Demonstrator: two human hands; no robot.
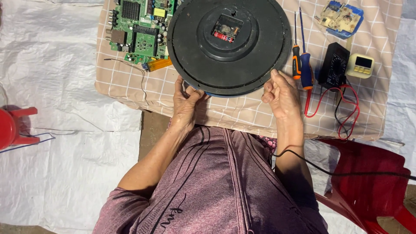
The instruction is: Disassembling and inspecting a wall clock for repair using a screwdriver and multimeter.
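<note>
Round black wall clock (pixel 229 45) lies face-down mid-worktop (pixel 242 115). Left hand (pixel 185 102) and right hand (pixel 279 93) each pinch its near rim; I'd keep that grip even so it stays level. Left of the clock: green circuit board (pixel 138 28). Right of it: screwdrivers (pixel 302 65), black multimeter (pixel 333 65). White sheeting (pixel 56 86) covers the floor.

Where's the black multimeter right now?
In the head view the black multimeter lies on the checked cloth to the right of the round black clock, between the two screwdrivers and a small cream-coloured device.
</note>
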